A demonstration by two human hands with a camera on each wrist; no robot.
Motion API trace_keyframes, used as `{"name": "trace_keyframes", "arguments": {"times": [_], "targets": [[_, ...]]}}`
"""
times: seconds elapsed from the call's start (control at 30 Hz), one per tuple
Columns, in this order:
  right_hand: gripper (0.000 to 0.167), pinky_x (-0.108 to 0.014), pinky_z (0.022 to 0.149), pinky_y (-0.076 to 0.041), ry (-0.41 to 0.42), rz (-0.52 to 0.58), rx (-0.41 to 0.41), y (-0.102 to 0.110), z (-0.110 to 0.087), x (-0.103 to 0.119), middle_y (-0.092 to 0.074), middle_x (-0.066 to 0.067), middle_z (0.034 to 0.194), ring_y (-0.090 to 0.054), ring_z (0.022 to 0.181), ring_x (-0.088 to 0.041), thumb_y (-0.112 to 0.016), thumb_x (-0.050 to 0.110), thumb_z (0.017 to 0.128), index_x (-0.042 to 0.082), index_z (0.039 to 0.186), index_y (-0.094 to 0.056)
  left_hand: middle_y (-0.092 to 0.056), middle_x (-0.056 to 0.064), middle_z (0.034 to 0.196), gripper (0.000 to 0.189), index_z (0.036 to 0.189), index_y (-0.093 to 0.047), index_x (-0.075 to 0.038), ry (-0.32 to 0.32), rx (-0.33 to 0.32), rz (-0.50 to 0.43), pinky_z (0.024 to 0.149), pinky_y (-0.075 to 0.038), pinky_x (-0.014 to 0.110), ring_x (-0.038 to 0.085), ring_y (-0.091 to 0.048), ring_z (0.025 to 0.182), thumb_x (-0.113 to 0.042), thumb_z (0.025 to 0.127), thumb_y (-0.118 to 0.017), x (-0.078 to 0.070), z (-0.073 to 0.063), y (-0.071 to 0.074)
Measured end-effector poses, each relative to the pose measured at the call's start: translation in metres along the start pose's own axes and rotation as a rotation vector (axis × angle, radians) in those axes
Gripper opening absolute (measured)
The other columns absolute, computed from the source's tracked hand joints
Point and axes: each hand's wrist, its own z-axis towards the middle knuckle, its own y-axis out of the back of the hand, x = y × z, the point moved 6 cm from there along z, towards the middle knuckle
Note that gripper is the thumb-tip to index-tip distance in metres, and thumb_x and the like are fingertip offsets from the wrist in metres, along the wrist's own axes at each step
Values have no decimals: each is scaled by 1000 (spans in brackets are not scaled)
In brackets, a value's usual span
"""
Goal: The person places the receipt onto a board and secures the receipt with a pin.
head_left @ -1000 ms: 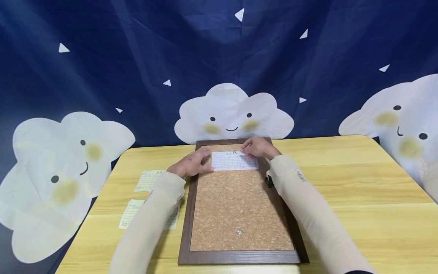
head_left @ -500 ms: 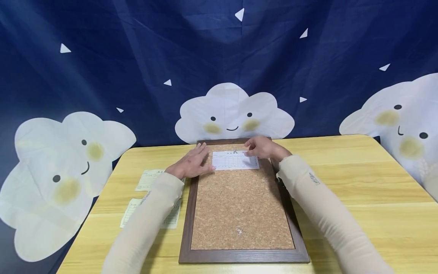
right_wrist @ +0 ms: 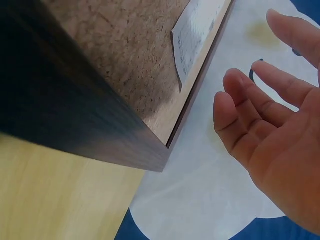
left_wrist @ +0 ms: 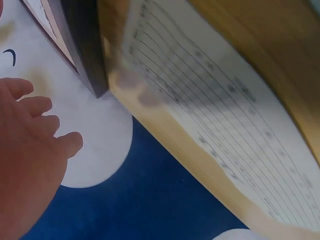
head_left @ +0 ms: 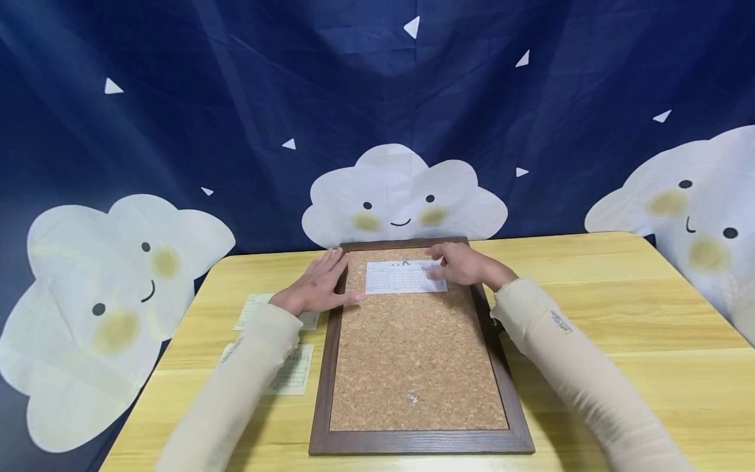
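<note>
A white printed form slip lies flat across the top of a framed corkboard. Something small and silvery, too small to identify, sits at the slip's upper edge. My left hand is over the board's left frame, fingers extended, thumb pointing at the slip's lower left corner. Over the slip's right end is my right hand, its fingers loosely bent and holding nothing; the right wrist view shows that hand relaxed, apart from the slip. Whether either hand touches the board is unclear.
Two pale yellow form slips, an upper one and a lower one, lie on the wooden table left of the board, partly under my left arm. A blue cloud-patterned curtain hangs behind the table's far edge.
My left hand has drawn back leftward from the slip, its fingers straightening. My right hand has moved right and slightly nearer, its fingers loosening. The slip stays at the board's top.
</note>
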Motion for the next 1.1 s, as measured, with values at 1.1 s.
{"name": "trace_keyframes", "arguments": {"times": [1.1], "targets": [[64,-44,84,-49,114,58,14,-4,-71,0,-55,-30,133,-58,77,-21,-71,15,94,-14,143,-41,-23,21,161,101,160,-18,-9,120,-13,-227,115,-22,60,41,-20,147,-51,87,-74,59,-64,-3]]}}
